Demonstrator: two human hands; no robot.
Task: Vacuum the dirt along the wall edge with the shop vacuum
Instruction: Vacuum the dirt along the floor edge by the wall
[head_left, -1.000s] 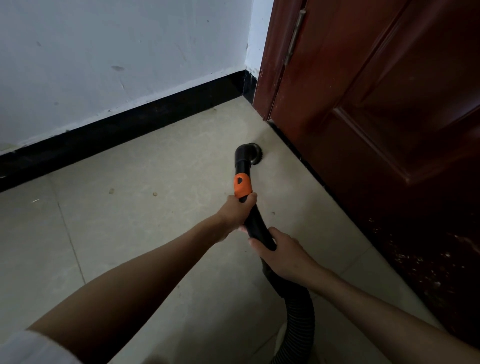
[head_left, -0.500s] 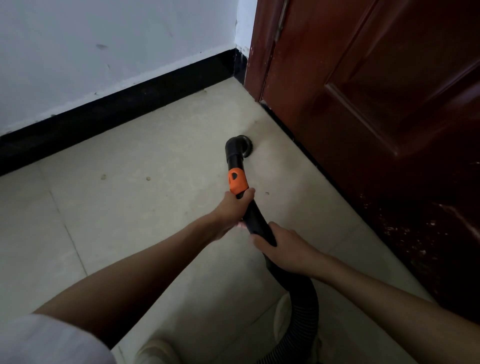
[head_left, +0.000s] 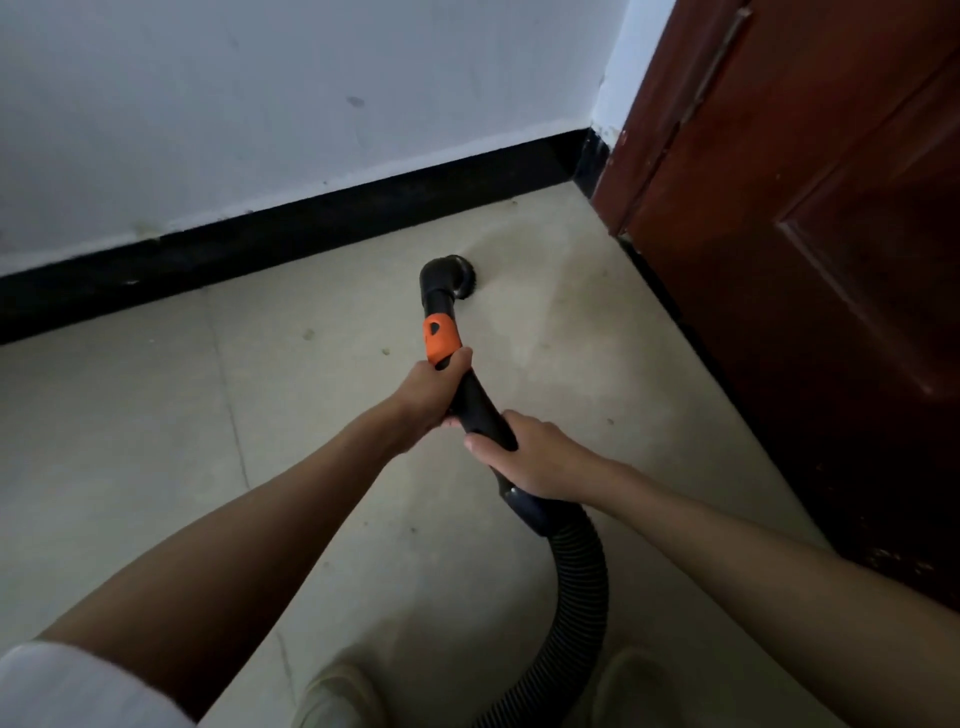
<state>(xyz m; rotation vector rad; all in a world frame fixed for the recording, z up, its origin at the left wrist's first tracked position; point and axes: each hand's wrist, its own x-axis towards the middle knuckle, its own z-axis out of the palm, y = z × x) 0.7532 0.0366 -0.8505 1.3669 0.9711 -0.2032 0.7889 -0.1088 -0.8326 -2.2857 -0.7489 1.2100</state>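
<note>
Left hand (head_left: 428, 392): fingers curled round the rigid black plastic vacuum wand (head_left: 480, 410), gripping just below the orange plastic collar (head_left: 440, 339), thumb over the top of the tube. Right hand (head_left: 535, 460): wrapped round the same wand lower down, thumb lying along the near side, fingers closed over the far side. Both hands have firm hold; neither is free.

Wand runs up from the hands, past the orange collar, to a black elbow ending in a round black brush nozzle (head_left: 457, 275). Nozzle sits low at the beige tiled floor (head_left: 156, 441); whether the bristles touch the tile cannot be told. It lies near the corner, between the black baseboard (head_left: 260, 244) under the white painted wall (head_left: 260, 104) and the dark red-brown wooden door (head_left: 805, 208), apart from both.

Below the right hand the wand joins a black ribbed flexible hose (head_left: 579, 587), which curves down and off the bottom edge, between two pale shoes (head_left: 332, 696). Vacuum body not in view.

Small dark specks of dirt (head_left: 308, 334) lie scattered on the tile left of the wand, another few to its right. A white sleeve (head_left: 67, 686) shows at the lower left. No containers seen.
</note>
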